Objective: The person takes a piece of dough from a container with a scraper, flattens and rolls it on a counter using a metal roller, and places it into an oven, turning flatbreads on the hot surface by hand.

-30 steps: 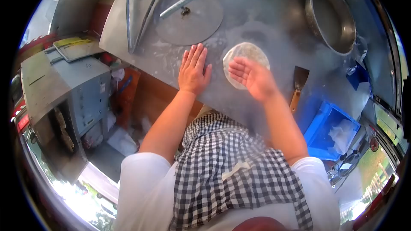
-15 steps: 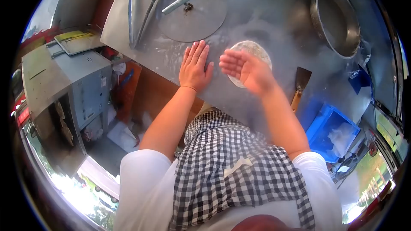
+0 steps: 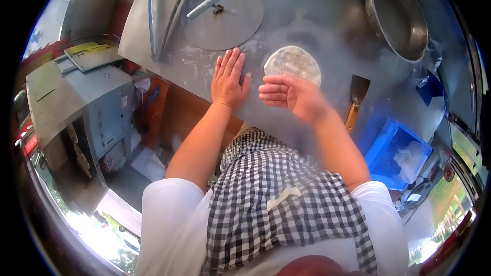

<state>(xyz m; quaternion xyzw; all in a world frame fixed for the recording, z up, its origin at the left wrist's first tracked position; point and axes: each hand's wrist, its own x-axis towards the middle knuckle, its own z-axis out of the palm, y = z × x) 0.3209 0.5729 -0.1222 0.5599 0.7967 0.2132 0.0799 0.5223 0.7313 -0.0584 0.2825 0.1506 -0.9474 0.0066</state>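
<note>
My left hand (image 3: pixel 229 83) lies flat on the metal table (image 3: pixel 327 46), fingers stretched out and nothing under them but the tabletop. Just beyond its fingertips is a round metal plate (image 3: pixel 240 23) with a bar handle (image 3: pixel 212 1) on top. A flat, round piece of dough (image 3: pixel 292 62), whitish with brownish patches, rests on the table to the right. Over its near edge my right hand (image 3: pixel 295 98) is held with fingers straight and side by side, holding nothing. The hand overlaps the dough's lower rim in this view.
A scraper with a wooden handle (image 3: pixel 352 117) lies right of my right hand, with a blue crate (image 3: pixel 381 158) nearer me. At the far right stands a deep round pan (image 3: pixel 373 15). Two long-handled tools (image 3: pixel 151 20) lie at the left edge, beside a metal cabinet (image 3: pixel 110 117).
My right hand has drawn back toward me, uncovering more of the dough. My left hand stays flat on the table. The view has shifted slightly.
</note>
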